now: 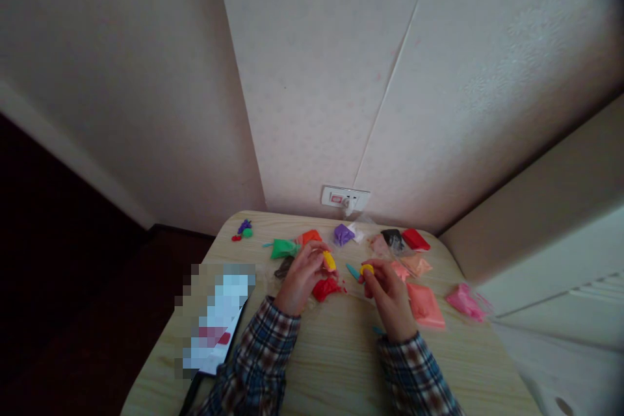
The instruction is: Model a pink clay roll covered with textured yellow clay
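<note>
My left hand point(306, 275) pinches a yellow lump of modelling clay point(329, 261) between thumb and fingers, above the table. My right hand point(388, 296) is closed on a smaller, rounded yellow piece of clay point(366, 270) at its fingertips. Beside that piece a blue pointed tool point(353, 272) sticks out; whether the right hand grips it or it lies on the table, I cannot tell. Below the left hand lies an opened bag of red clay point(325, 289). A green clay packet point(284, 248) and a dark packet point(283, 267) lie beside the left hand.
Several clay packets lie along the back and right, among them purple point(343, 234), black point(392, 238), salmon point(426, 305) and pink point(465, 302). Small shaped clay pieces point(244, 227) sit at the back left corner. A blurred-out phone point(221, 318) stands left. Behind is a wall socket point(345, 197).
</note>
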A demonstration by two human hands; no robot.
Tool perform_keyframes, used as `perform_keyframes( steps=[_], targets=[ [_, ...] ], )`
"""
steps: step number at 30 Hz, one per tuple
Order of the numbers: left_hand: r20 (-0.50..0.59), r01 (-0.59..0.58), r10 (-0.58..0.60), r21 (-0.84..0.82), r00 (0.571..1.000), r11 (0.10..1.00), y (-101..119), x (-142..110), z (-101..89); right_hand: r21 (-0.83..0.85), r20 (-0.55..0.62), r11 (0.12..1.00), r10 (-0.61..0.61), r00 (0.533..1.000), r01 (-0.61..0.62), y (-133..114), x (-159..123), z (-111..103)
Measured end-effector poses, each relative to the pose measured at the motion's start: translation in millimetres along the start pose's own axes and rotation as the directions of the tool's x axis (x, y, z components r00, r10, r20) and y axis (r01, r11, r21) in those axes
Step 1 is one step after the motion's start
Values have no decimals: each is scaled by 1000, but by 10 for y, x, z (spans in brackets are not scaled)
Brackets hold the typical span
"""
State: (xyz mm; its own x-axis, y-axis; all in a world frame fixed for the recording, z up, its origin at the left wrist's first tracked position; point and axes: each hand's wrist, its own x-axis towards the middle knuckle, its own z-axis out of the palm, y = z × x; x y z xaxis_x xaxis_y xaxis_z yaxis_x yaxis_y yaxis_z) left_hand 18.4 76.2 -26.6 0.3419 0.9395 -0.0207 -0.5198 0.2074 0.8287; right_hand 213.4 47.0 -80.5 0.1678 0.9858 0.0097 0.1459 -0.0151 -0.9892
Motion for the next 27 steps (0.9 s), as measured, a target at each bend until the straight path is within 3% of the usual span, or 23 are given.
perform_keyframes(
  steps=[14,27],
  targets=[
    [36,31,-34,71,999,997,-42,24,-65,-99,42,995,-12,999,16,-127,-54,42],
    [84,56,-77,231,993,971,-36,17,-74,-88,-5,996,-18,1000,18,-130,-44,4]
  ],
)
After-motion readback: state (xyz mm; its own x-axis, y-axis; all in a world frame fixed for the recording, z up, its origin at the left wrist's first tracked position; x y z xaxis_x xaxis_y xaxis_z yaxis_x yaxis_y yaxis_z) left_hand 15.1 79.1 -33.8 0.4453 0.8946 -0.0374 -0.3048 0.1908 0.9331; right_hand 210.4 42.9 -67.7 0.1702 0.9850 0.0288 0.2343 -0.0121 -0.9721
